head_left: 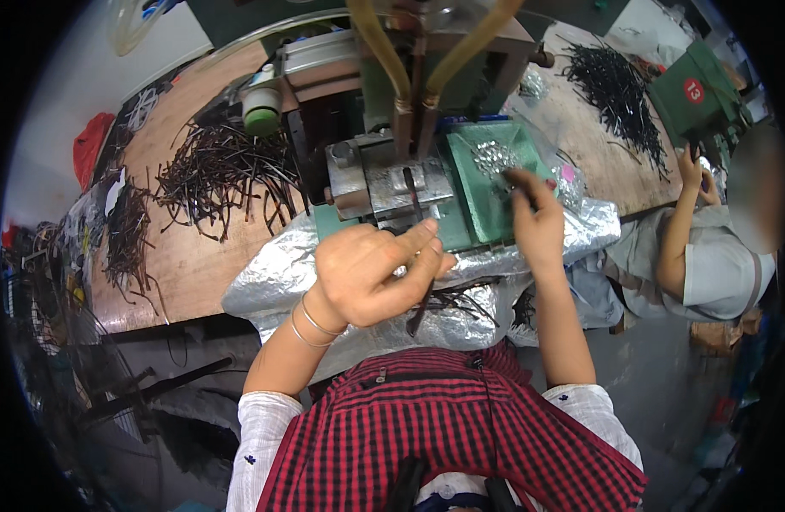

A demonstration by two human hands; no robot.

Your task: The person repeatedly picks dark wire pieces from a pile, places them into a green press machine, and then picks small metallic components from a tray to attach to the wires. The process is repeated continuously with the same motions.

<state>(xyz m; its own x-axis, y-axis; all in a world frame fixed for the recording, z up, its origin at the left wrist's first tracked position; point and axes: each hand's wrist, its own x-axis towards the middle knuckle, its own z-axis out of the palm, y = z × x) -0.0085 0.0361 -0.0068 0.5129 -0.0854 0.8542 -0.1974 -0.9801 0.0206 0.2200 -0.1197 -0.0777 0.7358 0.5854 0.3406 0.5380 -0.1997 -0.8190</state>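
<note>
"What's on the wooden worktop [200, 294]?"

"A blocky metal fixture [351, 200], a green tray [462, 189]."

"What's held?"

"Right hand [539, 229], over the tray: can't tell. Left hand [371, 273] pinches a slim dark strip [417, 319], its length pointing forward at the fixture."

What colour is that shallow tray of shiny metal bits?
Green; the shallow tray shows best in the head view.

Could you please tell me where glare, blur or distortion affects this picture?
In the head view, bright glare breaks up across the silver foil; in the same view, the fisheye lens bends the scene toward a black rim, the area below the wooden tabletop at lower left lies dim, and the co-worker's head is smeared, while the left hand looks fairly clear.
</note>
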